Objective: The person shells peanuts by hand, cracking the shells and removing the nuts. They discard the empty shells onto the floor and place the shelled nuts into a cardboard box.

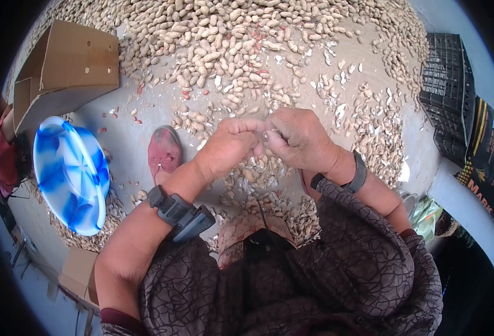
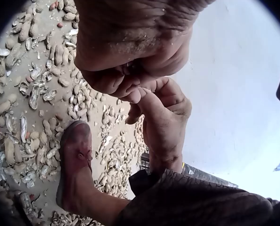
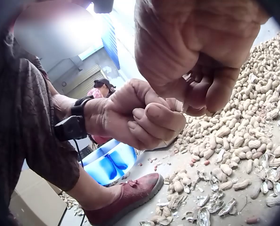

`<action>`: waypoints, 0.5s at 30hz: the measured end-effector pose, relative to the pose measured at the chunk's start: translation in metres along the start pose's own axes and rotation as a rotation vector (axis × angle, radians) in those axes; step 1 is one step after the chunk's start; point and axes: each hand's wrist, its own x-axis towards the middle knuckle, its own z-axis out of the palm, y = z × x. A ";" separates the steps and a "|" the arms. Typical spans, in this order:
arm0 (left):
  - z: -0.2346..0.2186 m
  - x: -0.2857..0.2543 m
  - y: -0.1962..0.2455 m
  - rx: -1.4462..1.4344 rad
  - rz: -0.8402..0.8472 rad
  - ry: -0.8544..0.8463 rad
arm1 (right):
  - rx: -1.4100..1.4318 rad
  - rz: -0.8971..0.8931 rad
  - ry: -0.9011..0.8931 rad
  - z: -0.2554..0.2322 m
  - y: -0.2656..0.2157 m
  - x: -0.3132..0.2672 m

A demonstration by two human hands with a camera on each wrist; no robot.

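Observation:
Both hands meet in front of the person's knees, above the floor, with fingertips touching. The left hand (image 1: 233, 144) has its fingers curled in and pinches at a peanut (image 1: 266, 135), of which only a small pale bit shows. From the other side the right hand (image 1: 300, 137) grips it too, thumb bent against the curled fingers. In the left wrist view the right hand's thumb (image 2: 152, 101) presses close to the left fingertips. The right wrist view shows the left hand's curled fingers (image 3: 154, 120) beside the right palm; the peanut is hidden there.
A large peanut heap (image 1: 230, 33) spreads ahead, with broken shells (image 1: 378, 123) nearer. At left stand a cardboard box (image 1: 82, 56) and a blue-and-white basin (image 1: 70, 173). Black crates (image 1: 448, 84) stand at right. One red shoe (image 1: 164, 151) is on the floor. Another person (image 3: 101, 89) sits behind.

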 end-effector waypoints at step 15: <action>-0.014 -0.003 -0.004 -0.118 -0.093 0.086 | -0.194 0.432 -0.093 -0.015 0.075 -0.008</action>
